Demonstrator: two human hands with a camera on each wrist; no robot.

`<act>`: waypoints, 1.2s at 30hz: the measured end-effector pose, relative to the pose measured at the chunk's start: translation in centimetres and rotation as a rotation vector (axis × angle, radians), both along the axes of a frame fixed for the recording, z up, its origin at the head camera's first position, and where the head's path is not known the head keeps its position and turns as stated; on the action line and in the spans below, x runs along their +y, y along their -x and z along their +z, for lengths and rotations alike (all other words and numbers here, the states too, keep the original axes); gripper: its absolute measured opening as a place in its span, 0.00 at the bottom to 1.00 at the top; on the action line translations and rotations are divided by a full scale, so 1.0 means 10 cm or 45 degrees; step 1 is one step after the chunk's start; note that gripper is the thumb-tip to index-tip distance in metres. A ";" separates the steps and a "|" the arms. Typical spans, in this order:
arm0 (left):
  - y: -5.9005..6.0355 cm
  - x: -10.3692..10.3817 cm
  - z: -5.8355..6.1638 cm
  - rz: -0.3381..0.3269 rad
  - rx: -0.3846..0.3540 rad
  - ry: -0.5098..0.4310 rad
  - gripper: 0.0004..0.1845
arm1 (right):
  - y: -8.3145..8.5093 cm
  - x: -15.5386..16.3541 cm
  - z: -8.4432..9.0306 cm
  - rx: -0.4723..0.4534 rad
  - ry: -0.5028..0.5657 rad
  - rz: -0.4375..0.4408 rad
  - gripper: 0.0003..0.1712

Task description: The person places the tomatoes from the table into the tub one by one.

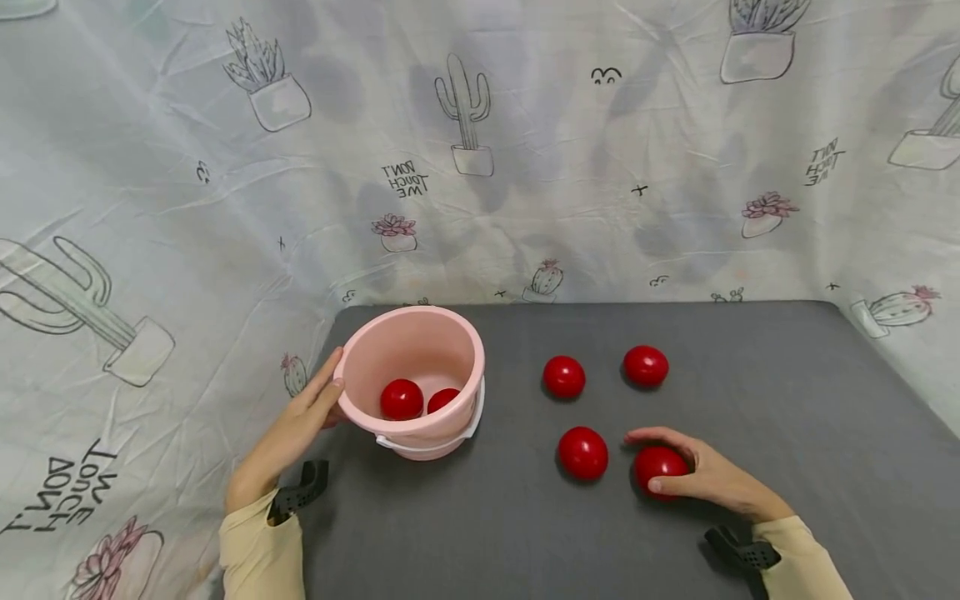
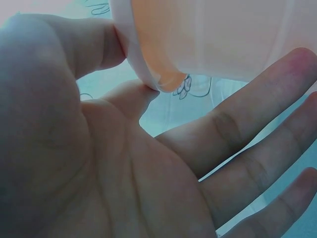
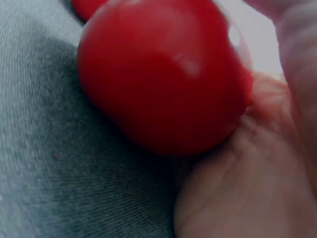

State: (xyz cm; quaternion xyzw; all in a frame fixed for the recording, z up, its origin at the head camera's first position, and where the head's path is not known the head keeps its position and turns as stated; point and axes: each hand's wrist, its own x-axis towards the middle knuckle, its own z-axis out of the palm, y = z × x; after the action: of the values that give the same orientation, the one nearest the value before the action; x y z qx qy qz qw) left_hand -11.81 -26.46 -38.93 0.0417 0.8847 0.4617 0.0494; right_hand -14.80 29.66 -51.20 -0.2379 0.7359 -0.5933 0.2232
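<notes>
At the table's left, my left hand holds a pink bucket by its rim. In the left wrist view the thumb and a fingertip pinch the rim, while the other fingers stretch along the outer wall. The bucket tilts with its mouth toward me, and two red balls lie inside. On the right, my right hand curls round a glossy, slightly uneven red ball at the grey cloth. The right wrist view shows this ball close against the palm.
Three more red balls lie between the bucket and my right hand: a near one, a back left one and a back right one. A white handle hangs on the bucket. Cactus-print fabric borders the grey table.
</notes>
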 end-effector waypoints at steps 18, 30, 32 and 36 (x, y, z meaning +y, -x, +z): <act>-0.06 -0.06 0.03 0.017 0.024 -0.001 0.33 | 0.11 0.11 -0.01 -0.119 0.363 0.029 0.22; -0.04 0.02 0.03 -0.004 -0.001 -0.051 0.31 | 0.09 0.13 0.11 -0.110 0.256 -0.086 0.24; -0.04 0.02 0.03 -0.006 -0.001 -0.051 0.32 | 0.14 0.12 0.22 -0.057 0.223 -0.094 0.24; -0.04 0.01 0.03 0.006 0.004 -0.054 0.32 | 0.31 0.07 0.50 0.059 0.215 -0.092 0.24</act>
State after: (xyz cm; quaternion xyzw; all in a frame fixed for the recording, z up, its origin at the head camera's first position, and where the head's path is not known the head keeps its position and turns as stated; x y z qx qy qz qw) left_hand -11.36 -26.34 -38.58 0.0412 0.8749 0.4804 0.0458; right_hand -17.86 30.36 -46.22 -0.2428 0.6962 -0.6553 0.1639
